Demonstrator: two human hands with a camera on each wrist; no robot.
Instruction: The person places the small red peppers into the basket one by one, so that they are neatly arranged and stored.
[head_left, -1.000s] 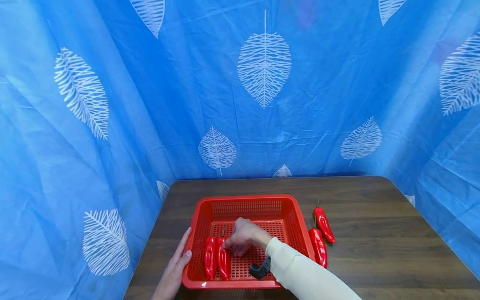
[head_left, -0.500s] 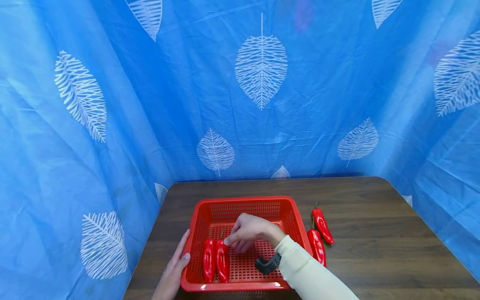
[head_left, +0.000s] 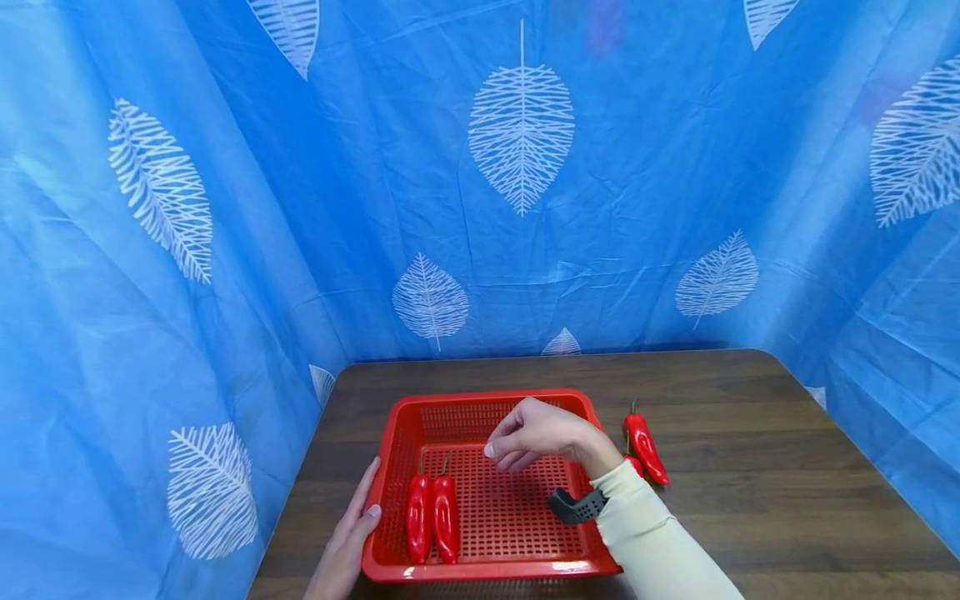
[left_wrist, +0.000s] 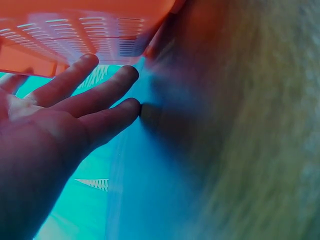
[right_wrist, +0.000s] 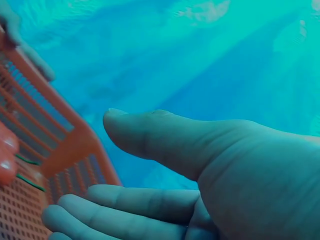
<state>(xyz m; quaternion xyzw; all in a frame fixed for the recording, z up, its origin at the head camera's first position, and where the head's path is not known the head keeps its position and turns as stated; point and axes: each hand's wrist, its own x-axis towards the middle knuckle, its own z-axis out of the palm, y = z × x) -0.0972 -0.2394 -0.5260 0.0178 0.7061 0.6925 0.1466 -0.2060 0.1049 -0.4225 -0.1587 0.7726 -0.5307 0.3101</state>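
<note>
In the head view, two red chili peppers (head_left: pixel 446 521) lie side by side in the left part of a red plastic basket (head_left: pixel 480 572), stems pointing away from me. My right hand (head_left: pixel 542 432) hovers above the basket's right half, holding nothing. The right wrist view shows its thumb apart from its relaxed fingers (right_wrist: pixel 135 215). My left hand (head_left: pixel 347 542) rests along the basket's left side with the fingers straight. In the left wrist view, these fingers (left_wrist: pixel 95 92) spread beside the slotted wall.
Right of the basket, a red chili pepper (head_left: pixel 646 450) lies on the brown wooden table (head_left: pixel 765 483). Another red pepper (head_left: pixel 634 464) beside it is mostly hidden by my right forearm. A blue curtain (head_left: pixel 630 167) with white leaf prints stands behind the table.
My right hand has risen away from the second pepper in the basket and moved right. Its forearm now covers most of one pepper on the table. The left hand stays on the basket's side.
</note>
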